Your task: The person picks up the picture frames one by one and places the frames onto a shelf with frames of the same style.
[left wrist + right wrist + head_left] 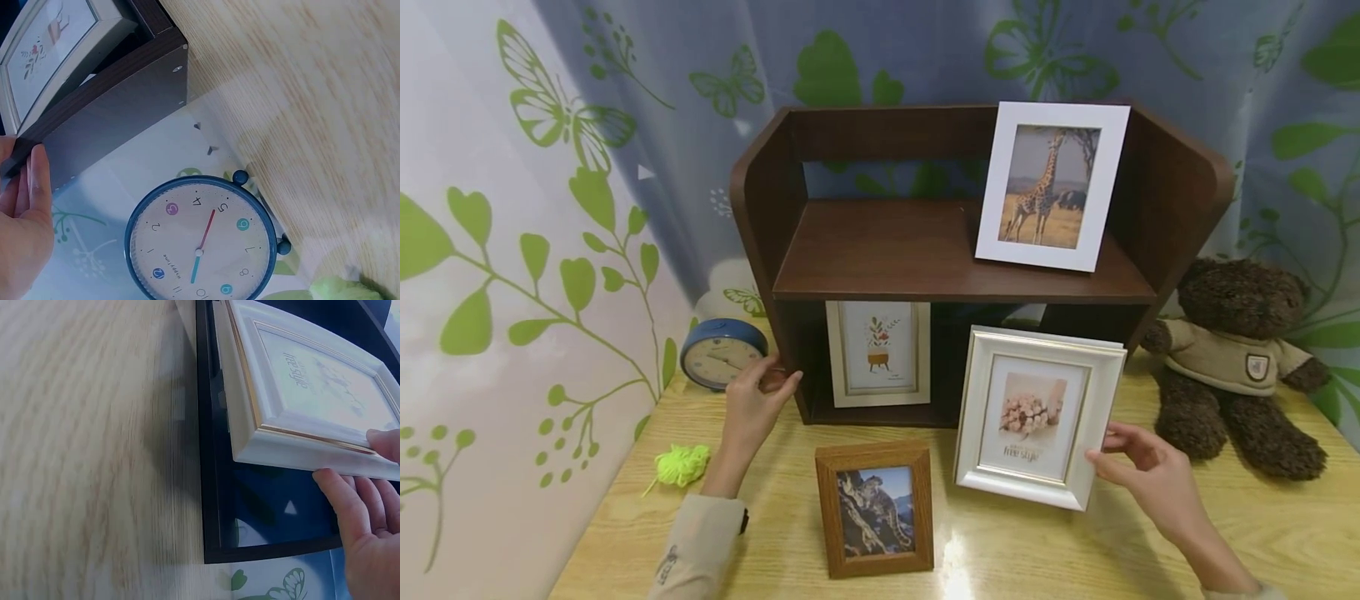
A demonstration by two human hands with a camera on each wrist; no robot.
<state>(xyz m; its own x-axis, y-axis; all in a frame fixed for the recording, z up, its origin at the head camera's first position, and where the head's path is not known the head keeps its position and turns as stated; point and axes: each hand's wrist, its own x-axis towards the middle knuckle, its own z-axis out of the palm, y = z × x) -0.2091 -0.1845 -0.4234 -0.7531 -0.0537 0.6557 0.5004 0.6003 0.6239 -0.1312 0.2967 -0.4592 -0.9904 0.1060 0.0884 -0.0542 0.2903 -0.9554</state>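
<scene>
My right hand (1157, 479) pinches the right edge of a cream photo frame (1037, 417) with a flower picture and gold trim. This frame tilts in front of the lower right compartment of a dark brown shelf (880, 250); in the right wrist view, thumb and fingers hold its side. At the shelf's left side panel, my left hand (752, 417) grips the front edge, seen closely in the left wrist view. A beige frame (878, 354) with a plant picture stands in the lower left compartment. A white giraffe frame (1052, 187) stands at the right of the upper shelf.
A brown wooden frame (875, 510) with a snow leopard picture stands on the table (775, 542) in front. Left of the shelf are a blue alarm clock (722, 354) and neon yarn (681, 465). A brown teddy bear (1236, 367) sits at the right, before a patterned curtain.
</scene>
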